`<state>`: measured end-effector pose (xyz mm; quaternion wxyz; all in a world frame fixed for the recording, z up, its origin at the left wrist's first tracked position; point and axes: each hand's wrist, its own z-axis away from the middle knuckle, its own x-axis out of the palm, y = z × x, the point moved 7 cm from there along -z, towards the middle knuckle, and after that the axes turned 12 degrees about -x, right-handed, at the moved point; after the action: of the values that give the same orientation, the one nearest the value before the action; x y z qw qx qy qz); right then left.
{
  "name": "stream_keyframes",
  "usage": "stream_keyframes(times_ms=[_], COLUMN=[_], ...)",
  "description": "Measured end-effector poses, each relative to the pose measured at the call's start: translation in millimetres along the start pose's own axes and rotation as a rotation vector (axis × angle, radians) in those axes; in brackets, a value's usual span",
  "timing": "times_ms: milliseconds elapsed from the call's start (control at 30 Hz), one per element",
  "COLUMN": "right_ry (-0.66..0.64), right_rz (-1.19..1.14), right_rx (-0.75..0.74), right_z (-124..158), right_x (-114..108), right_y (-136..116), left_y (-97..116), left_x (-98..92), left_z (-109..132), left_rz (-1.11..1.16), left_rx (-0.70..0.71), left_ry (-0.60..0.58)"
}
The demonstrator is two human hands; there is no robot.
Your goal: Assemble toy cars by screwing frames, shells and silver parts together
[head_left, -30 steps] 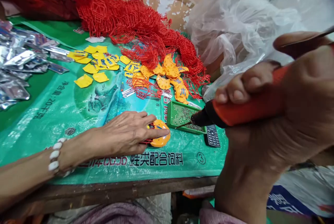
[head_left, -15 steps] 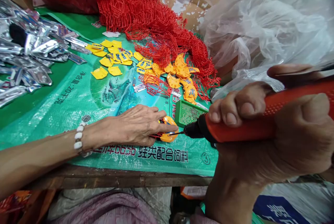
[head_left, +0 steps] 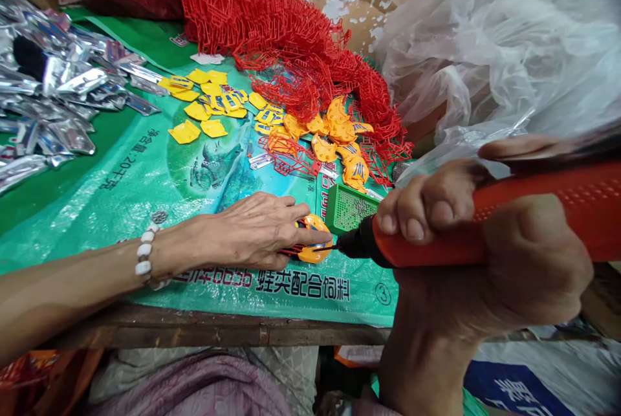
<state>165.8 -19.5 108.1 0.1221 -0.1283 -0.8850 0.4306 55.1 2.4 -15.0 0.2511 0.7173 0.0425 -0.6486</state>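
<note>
My left hand [head_left: 257, 228] presses an orange plastic piece [head_left: 316, 253] with a red frame under it down on the green sheet. Its index finger lies across the piece, and most of the red frame is hidden beneath the palm. My right hand [head_left: 466, 241] is wrapped round a red electric screwdriver [head_left: 436, 235] with a black nose. The thin bit points left, and its tip meets the orange piece. Just beyond the nose stands a small green basket [head_left: 334, 212] holding many tiny screws [head_left: 361, 204].
Curved orange pieces [head_left: 339, 131] and yellow pieces [head_left: 213, 102] lie farther back. Behind them is a heap of red plastic frames [head_left: 286, 34]. Silver parts [head_left: 63, 92] are piled at left; clear plastic bags [head_left: 485, 60] bulge at right. A wooden edge [head_left: 218, 328] runs along the front.
My right hand and the screwdriver have shifted slightly left and down, with the bit still at the orange piece. My left hand stays where it was.
</note>
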Motion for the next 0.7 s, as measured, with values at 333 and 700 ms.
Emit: stream_keyframes(times_ms=[333, 700], right_ry=[-0.039, 0.195], right_rz=[-0.153, 0.088], right_rx=[0.006, -0.140], right_z=[-1, -59], right_x=[1, -36], right_y=[3, 35], left_y=[3, -5], left_x=[-8.5, -15.7], left_z=[-2, 9], left_rz=[0.003, 0.209], left_rx=[-0.019, -0.131], left_ry=[-0.040, -0.087])
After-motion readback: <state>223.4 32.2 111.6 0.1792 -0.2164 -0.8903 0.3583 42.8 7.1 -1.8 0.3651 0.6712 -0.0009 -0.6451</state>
